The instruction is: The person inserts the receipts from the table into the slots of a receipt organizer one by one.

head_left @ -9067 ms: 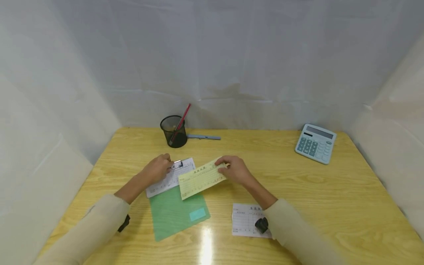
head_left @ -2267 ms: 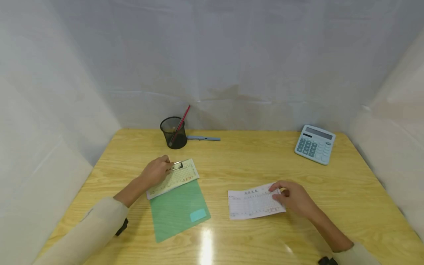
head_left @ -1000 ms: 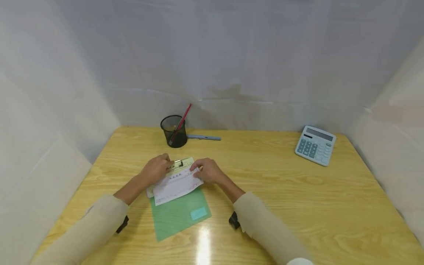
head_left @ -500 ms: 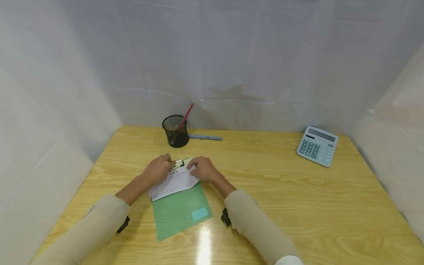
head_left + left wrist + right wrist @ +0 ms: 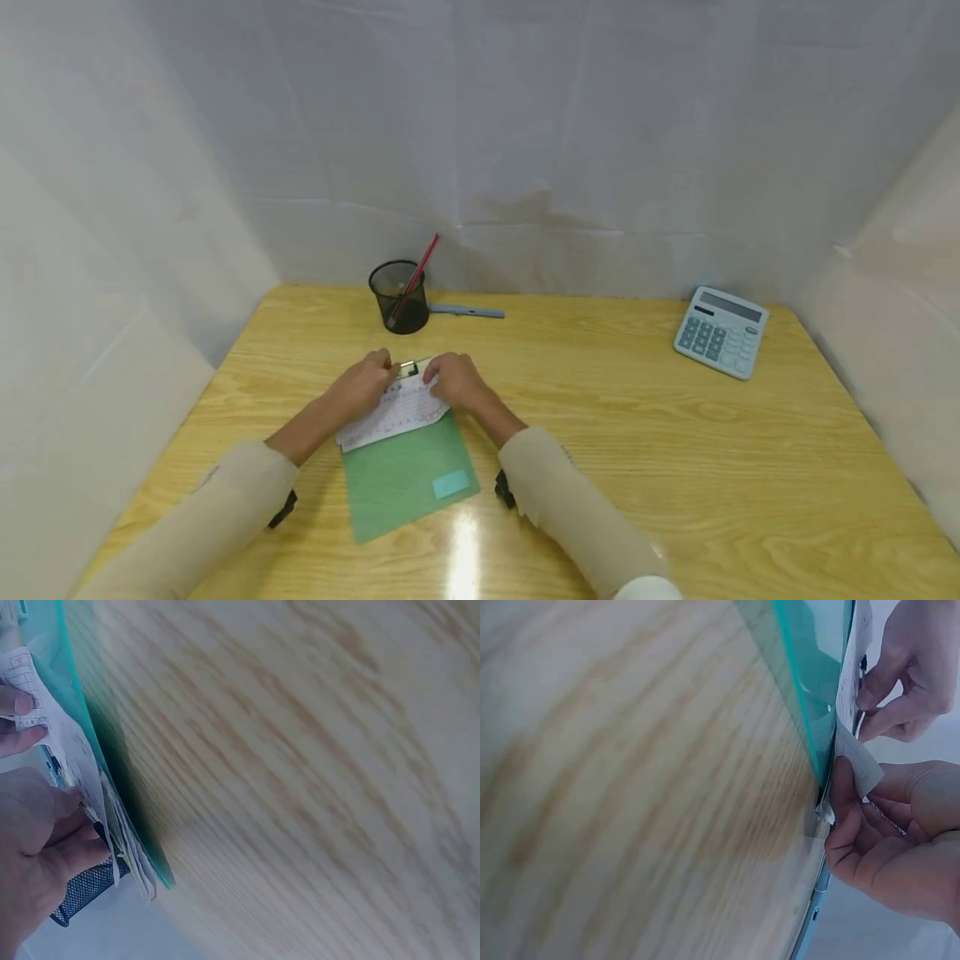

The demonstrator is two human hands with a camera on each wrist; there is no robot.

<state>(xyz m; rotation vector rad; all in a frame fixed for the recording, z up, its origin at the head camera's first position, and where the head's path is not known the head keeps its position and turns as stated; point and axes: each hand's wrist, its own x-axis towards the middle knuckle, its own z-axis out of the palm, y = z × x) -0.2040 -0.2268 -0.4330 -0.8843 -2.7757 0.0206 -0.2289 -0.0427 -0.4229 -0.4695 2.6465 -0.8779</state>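
A green translucent clipboard lies tilted on the table, a small blue label near its lower right corner. My left hand pinches the metal clip at its top edge. With thumb and fingers, my right hand pinches the upper right corner of a white printed slip, whose top edge sits right at the clip. A strip of yellow slip shows behind it. In the left wrist view, several layered papers stick out past the clip. The right wrist view shows the slip's corner bent up.
Behind the hands stands a black mesh pen cup with a red pencil in it. A blue pen lies beside the cup. At the back right is a light blue calculator. White sheeting hangs around the table.
Earlier my right hand brought the yellow slip to the clipboard, then picked up the white slip from the table's right. That slip has since moved up over the yellow one, against the clip.
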